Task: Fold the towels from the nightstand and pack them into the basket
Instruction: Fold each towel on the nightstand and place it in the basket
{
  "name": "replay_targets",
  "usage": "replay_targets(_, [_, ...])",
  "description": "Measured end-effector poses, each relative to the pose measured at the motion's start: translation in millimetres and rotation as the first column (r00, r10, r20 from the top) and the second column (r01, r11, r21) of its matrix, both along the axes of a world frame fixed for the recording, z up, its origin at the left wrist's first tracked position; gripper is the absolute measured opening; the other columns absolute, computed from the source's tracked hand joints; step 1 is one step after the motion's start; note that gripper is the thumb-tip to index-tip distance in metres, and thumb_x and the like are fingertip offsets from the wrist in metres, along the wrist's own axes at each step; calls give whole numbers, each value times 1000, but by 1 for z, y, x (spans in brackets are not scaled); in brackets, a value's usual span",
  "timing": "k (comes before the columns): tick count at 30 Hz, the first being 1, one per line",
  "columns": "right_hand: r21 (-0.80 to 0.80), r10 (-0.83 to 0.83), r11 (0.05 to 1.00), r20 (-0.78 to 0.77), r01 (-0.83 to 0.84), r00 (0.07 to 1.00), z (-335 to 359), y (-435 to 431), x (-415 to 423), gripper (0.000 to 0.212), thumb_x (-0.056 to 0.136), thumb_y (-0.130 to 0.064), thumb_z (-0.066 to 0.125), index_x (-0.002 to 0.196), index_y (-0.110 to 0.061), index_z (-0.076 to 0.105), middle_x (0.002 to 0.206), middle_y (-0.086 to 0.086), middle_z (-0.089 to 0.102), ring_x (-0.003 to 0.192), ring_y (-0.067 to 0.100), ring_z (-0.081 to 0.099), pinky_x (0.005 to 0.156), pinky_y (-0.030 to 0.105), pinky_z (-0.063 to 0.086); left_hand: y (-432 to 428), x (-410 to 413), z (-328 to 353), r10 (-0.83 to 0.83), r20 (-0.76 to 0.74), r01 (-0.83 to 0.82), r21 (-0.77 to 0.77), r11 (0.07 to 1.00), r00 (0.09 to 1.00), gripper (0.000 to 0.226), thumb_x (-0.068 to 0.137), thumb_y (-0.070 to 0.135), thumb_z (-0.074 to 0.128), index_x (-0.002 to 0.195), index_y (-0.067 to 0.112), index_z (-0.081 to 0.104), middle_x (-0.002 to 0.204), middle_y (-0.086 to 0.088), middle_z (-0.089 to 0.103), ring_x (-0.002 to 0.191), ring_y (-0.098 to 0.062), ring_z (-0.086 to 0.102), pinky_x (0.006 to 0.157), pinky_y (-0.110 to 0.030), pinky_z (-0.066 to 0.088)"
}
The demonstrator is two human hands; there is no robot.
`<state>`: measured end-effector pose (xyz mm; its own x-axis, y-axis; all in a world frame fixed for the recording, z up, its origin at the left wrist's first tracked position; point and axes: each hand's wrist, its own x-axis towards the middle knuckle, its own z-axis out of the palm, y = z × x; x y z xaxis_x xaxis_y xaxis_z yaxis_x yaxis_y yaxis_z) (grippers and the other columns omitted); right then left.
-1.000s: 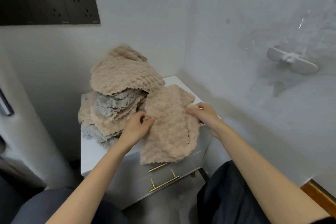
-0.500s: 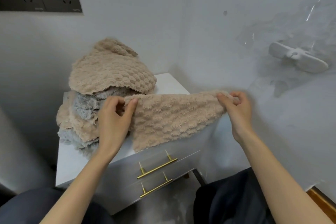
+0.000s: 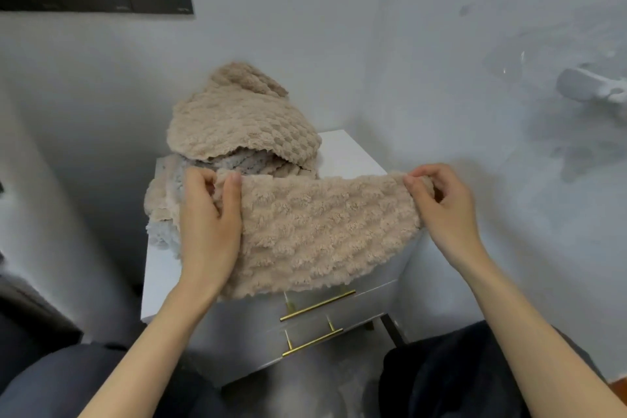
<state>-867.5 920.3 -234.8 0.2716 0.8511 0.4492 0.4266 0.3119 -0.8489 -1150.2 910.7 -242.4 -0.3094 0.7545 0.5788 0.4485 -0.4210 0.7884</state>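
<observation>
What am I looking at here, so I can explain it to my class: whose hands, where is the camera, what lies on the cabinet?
No machine: a person wears a camera on the head, looking forward and down at their own arms. The left hand and the right hand each pinch an upper corner of a beige towel, holding it spread between them. Behind it stands a white nightstand with a pile of beige and grey towels on top. No basket is in view.
</observation>
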Motion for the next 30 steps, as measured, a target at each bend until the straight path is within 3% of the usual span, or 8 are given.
replay_targets(3, [-107, 100, 989, 4, -99, 995, -12, 13, -21, 11, 94, -16, 58, 97, -26, 61, 83, -8, 62, 69, -1, 51, 66, 20, 39, 3, -8, -18, -106, -241, 88, -84, 993, 965, 22, 96, 28, 52, 113, 26, 38, 66, 13, 46, 59, -2, 47, 55, -15, 36])
replay_targets(6, [-222, 151, 967, 97, -126, 984, -26, 25, -39, 22, 93, -11, 55, 109, -25, 62, 111, -16, 62, 90, -5, 53, 80, 16, 38, 17, -13, -35, -116, -634, 89, -74, 993, 764, 23, 95, 22, 55, 118, 20, 53, 72, 12, 56, 83, -18, 53, 68, -33, 41])
replay_targets(8, [-276, 182, 952, 173, -129, 968, -35, 33, -51, 28, 93, -14, 57, 118, -26, 59, 119, -17, 58, 104, -3, 50, 81, 7, 34, 29, -17, -44, -116, -734, 64, -98, 993, 669, 21, 94, 12, 57, 114, 16, 63, 88, 0, 68, 92, -29, 54, 70, -38, 44])
replay_targets(10, [-306, 251, 936, 237, -173, 938, -39, 40, -64, 37, 91, -17, 60, 126, -25, 54, 124, -15, 56, 109, -6, 46, 82, 0, 32, 42, -22, -49, -126, -765, 30, -139, 990, 631, 32, 89, -1, 59, 116, 16, 64, 95, -6, 69, 91, -32, 55, 69, -41, 46])
replay_targets(15, [-349, 271, 931, 461, -108, 845, -54, 69, -88, 45, 94, -28, 54, 137, -29, 44, 136, -7, 51, 125, 23, 40, 102, 38, 31, 81, -57, -48, -129, -766, -71, -223, 972, 630, 45, 86, -4, 52, 126, 15, 57, 106, -15, 68, 89, -34, 65, 67, -40, 52])
replay_targets(21, [-347, 270, 932, 463, -107, 844, -61, 102, -105, 43, 97, -33, 48, 139, -37, 39, 135, -9, 50, 125, 22, 36, 100, 38, 24, 121, -81, -50, -16, -777, -258, -228, 939, 629, 37, 96, 11, 46, 132, 15, 55, 128, -17, 58, 117, -37, 50, 90, -42, 44])
replay_targets(26, [-317, 270, 927, 190, -201, 944, -51, 103, -102, 31, 98, -28, 47, 126, -32, 59, 120, -11, 62, 116, 14, 53, 105, 43, 38, 109, -73, -48, 17, -782, -304, -222, 926, 623, 39, 94, 14, 44, 132, 19, 54, 130, -13, 57, 119, -35, 49, 88, -42, 44])
replay_targets(30, [-212, 219, 955, 25, -209, 975, -37, 90, -88, 25, 94, -18, 55, 106, -34, 70, 106, -26, 65, 101, -12, 57, 98, 29, 47, 85, -67, -38, 118, -679, -266, -119, 957, 725, 25, 99, 15, 46, 112, 16, 68, 97, -8, 72, 88, -29, 65, 70, -37, 49])
